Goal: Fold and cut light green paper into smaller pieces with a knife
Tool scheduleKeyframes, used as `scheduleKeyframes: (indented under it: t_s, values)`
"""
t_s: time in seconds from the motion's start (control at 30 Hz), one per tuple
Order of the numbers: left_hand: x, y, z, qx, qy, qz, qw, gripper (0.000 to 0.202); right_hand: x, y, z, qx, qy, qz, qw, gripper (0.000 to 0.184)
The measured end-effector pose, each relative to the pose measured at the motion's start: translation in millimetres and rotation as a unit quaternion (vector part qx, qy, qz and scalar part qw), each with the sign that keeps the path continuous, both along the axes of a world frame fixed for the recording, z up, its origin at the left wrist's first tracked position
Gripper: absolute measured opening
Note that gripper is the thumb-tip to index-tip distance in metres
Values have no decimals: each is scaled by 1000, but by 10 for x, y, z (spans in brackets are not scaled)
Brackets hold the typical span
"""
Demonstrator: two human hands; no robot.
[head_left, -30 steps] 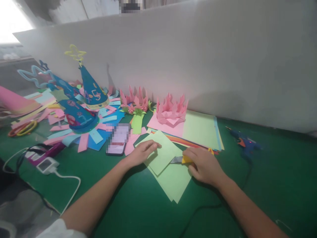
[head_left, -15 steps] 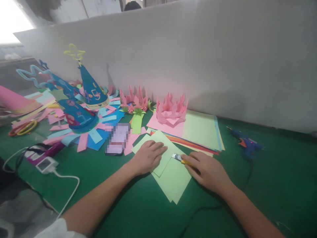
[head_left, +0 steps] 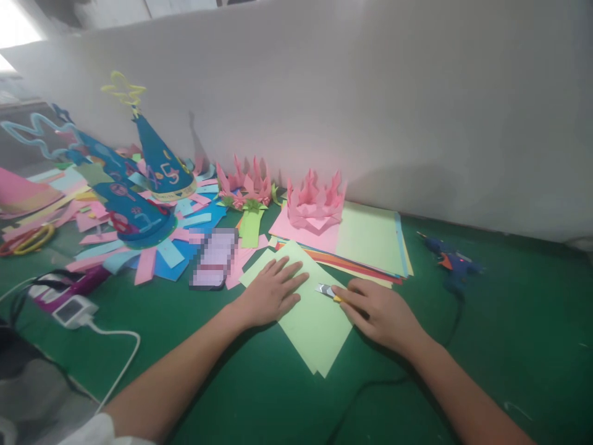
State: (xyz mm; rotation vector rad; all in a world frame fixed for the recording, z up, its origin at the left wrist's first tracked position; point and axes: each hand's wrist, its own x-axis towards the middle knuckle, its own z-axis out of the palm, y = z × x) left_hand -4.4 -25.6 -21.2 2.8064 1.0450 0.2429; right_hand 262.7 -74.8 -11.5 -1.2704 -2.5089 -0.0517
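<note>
My left hand (head_left: 271, 292) lies spread on light green paper (head_left: 312, 334), its fingers apart and pressing the sheet. At least two sheets seem to be stacked there, with their lower corners slightly offset. In my right hand (head_left: 386, 312) is a yellow-handled utility knife (head_left: 327, 290), fingers wrapped round the handle. Its metal blade points left over the paper, short of my left fingers. Whether the blade touches the sheet I cannot tell.
Behind the paper, a pink paper crown (head_left: 316, 201) sits on stacked coloured sheets (head_left: 370, 241). A glue gun (head_left: 451, 259) lies right, its cord trailing forward. Left are another crown (head_left: 245, 185), a phone (head_left: 214, 259), blue cone hats (head_left: 164, 164) and a white-cabled device (head_left: 74, 311).
The smaller light green layer's edge near my left hand no longer shows; the paper there looks flat. My left fingers have spread wider. The whole view has shifted slightly.
</note>
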Motion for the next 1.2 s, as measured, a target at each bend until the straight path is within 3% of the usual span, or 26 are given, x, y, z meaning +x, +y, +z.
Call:
scheduleKeyframes:
  t_s: [0.57,1.2]
  values:
    - [3,20,-33,-33,36,1,999,53,56,28,-2,-29,5,-25,999,29]
    - [22,18,-22,-41,34,10,999,56,-51,63,-65,-6,-5,-23,1000,32]
